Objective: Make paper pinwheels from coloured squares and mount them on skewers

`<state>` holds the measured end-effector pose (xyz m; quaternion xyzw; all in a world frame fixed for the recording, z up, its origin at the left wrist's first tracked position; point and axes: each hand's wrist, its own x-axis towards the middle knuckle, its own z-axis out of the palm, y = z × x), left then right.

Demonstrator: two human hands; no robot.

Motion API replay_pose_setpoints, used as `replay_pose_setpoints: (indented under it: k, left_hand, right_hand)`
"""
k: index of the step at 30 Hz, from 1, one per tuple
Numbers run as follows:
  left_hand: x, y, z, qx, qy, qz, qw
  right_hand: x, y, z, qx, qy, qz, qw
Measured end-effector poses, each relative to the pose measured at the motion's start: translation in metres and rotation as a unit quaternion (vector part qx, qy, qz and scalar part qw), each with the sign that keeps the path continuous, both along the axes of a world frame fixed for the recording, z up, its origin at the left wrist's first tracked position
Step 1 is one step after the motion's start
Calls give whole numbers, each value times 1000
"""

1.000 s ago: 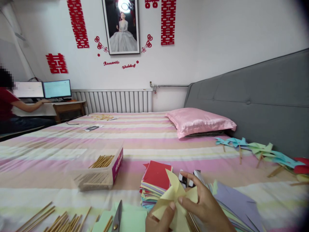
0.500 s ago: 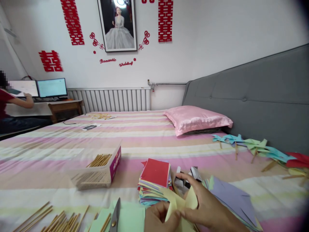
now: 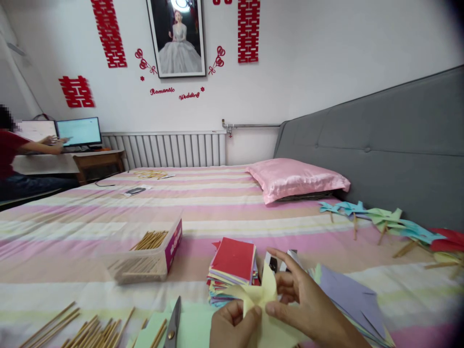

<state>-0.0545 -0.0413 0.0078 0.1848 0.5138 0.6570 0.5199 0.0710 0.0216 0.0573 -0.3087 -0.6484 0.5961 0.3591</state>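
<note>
Since half a second ago, both hands have lifted the pale yellow paper pinwheel (image 3: 258, 296) slightly, and the right hand's (image 3: 304, 302) fingers have opened out above it. It sits at the near edge of the bed (image 3: 72, 232), just in front of a stack of coloured paper squares (image 3: 234, 268) topped by a red sheet. The pinwheel is soft yellow, with folded points drawn toward its centre and 1 tip standing upright. The left hand (image 3: 232, 326) pinches the paper at the centre between thumb and forefinger; the right hand's thumb and forefinger meet the same spot from the other side, while its remaining fingers are spread and raised.

Scissors (image 3: 173, 323) lie on a pale green sheet (image 3: 195, 328) just left of the hands. Loose wooden sticks (image 3: 90, 331) are scattered at the near left corner of the bed, and an open box of sticks (image 3: 148, 258) stands farther in. Lilac cut sheets (image 3: 348, 295) lie right of the hands. Finished pinwheels (image 3: 384, 220) in blue, green and red line the right edge below the grey headboard (image 3: 380, 150), near a pink pillow (image 3: 295, 179). At the far left, a person in a red sleeve (image 3: 10, 150) sits at a desk with 2 monitors (image 3: 78, 130).
</note>
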Motion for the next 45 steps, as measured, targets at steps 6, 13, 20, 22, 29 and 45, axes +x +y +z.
replay_pose_setpoints:
  k: [6,13,20,22,29,45]
  left_hand:
    - [-13,-2,3,-9,-64,68,996]
    - [-15,-7,17,10,-157,79,984]
    - [-13,-4,10,32,-236,52,970]
    - [-12,-4,9,32,-229,61,971]
    - [-11,-4,11,51,-165,92,981]
    - [-12,1,-8,63,-39,165,984]
  right_hand:
    - [9,1,13,134,-20,-78,988]
    - [9,-19,18,83,-172,90,977]
    - [-6,-19,9,134,-185,112,967]
    - [-11,-18,6,142,-177,117,967]
    - [-20,-17,-2,131,-140,86,978]
    - [-35,-15,-22,67,43,-42,996]
